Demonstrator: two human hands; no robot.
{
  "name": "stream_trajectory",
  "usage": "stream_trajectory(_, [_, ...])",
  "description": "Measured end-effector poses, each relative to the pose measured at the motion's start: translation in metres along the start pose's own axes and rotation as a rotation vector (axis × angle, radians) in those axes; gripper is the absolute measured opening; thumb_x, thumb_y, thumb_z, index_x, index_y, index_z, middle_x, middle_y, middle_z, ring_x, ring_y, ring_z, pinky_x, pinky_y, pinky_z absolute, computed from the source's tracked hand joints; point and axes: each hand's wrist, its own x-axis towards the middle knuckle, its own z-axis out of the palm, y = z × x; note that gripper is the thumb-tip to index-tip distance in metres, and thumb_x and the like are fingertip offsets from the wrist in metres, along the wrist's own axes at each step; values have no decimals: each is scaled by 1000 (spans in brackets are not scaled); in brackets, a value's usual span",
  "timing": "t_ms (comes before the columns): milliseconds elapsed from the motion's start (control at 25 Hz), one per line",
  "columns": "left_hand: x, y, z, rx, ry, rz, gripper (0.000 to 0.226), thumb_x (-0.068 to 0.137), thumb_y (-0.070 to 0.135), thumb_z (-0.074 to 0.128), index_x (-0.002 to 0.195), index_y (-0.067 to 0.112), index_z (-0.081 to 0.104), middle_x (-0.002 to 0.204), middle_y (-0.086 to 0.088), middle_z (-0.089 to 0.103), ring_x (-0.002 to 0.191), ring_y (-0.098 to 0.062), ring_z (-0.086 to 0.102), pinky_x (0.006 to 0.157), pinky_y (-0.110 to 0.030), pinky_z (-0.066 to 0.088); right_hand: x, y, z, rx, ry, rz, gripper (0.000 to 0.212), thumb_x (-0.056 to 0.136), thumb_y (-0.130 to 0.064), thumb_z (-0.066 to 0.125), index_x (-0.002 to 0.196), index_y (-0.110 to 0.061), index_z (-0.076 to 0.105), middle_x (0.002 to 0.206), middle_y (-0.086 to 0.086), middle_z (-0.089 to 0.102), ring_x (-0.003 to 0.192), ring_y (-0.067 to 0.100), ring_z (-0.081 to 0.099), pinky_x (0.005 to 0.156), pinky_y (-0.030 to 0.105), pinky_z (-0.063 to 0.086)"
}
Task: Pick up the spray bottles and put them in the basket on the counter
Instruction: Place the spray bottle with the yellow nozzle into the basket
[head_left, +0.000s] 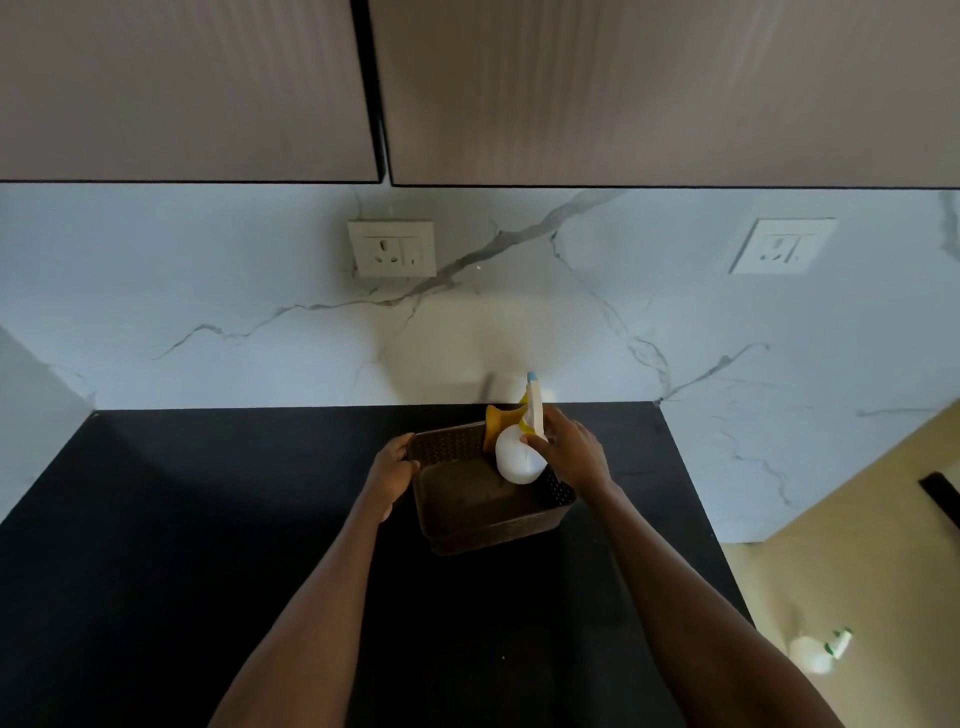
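A dark brown woven basket (462, 525) stands on the black counter (208, 519) near the backsplash. My right hand (569, 449) grips a white spray bottle (517, 460) with a yellow and white trigger head by its neck, holding it upright inside the basket's far right corner. My left hand (392, 470) holds the basket's left rim. A yellow-orange object (494, 418) shows behind the bottle at the basket's back edge. Another white spray bottle (818, 652) with a green head lies on the floor at the lower right.
A white marble backsplash (260, 338) with two wall sockets (392, 248) rises behind the counter. Overhead cabinets (623, 88) hang above. The counter ends at the right, where a beige floor (857, 571) shows.
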Motion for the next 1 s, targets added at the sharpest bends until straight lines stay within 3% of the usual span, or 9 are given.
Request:
stream_trajectory(120, [3, 4, 9, 36, -18, 20, 59, 99, -7, 46, 154, 12, 34, 150, -13, 49, 133, -22, 51, 101, -31, 43, 0, 6, -1, -68, 18, 9, 48, 99, -45, 60, 139, -22, 50, 115, 5, 71, 102, 24, 66, 81, 38, 54])
stream_trajectory(240, [3, 6, 14, 116, -6, 64, 60, 103, 0, 44, 158, 16, 26, 152, -13, 46, 105, -7, 59, 90, -26, 46, 1, 10, 2, -127, -9, 11, 50, 100, -45, 59, 140, -18, 48, 116, 7, 71, 100, 25, 68, 83, 39, 57])
stream_trajectory(320, [-1, 3, 20, 209, 42, 93, 60, 105, 10, 44, 160, 19, 19, 152, -14, 46, 119, -18, 60, 102, -35, 44, 1, 12, 5, -147, -16, 18, 51, 100, -45, 58, 141, -16, 46, 118, 8, 71, 101, 26, 68, 85, 42, 58])
stream_trajectory(400, [-8, -6, 26, 266, 76, 116, 65, 105, 20, 47, 161, 20, 12, 154, -13, 45, 137, -30, 49, 112, -43, 39, 2, 13, 8, -163, -1, 17, 50, 100, -46, 57, 140, -16, 47, 116, 8, 71, 100, 26, 67, 84, 41, 57])
stream_trajectory(520, [-28, -24, 33, 354, 115, 201, 71, 103, 37, 49, 160, 19, 12, 161, -9, 34, 144, -31, 40, 117, -52, 36, 2, 14, 11, -158, -12, 21, 50, 100, -45, 57, 139, -17, 45, 124, 9, 68, 114, 29, 62, 92, 44, 53])
stream_trajectory(680, [-54, -54, 35, 593, 197, 377, 81, 98, 59, 45, 160, 15, 13, 167, -6, 19, 153, -24, 23, 124, -50, 22, -19, 22, 17, -20, -7, 92, 87, 92, -56, 64, 160, -24, 20, 165, 2, 30, 149, 30, 32, 116, 55, 36])
stream_trajectory(800, [-66, -75, 40, 813, 213, 430, 90, 94, 71, 37, 160, 17, 8, 169, -3, 5, 156, -20, 8, 127, -45, 10, -49, 38, 31, 35, -26, 108, 103, 88, -66, 62, 163, -21, 8, 170, 3, 13, 155, 26, 20, 122, 57, 27])
stream_trajectory(1000, [-71, -82, 47, 973, 221, 385, 88, 95, 71, 22, 160, 15, 3, 169, -6, 1, 156, -22, 5, 127, -44, 9, -77, 53, 45, -22, -126, 38, 106, 89, -73, 52, 163, -17, 0, 172, 5, -4, 158, 25, 12, 127, 50, 18])
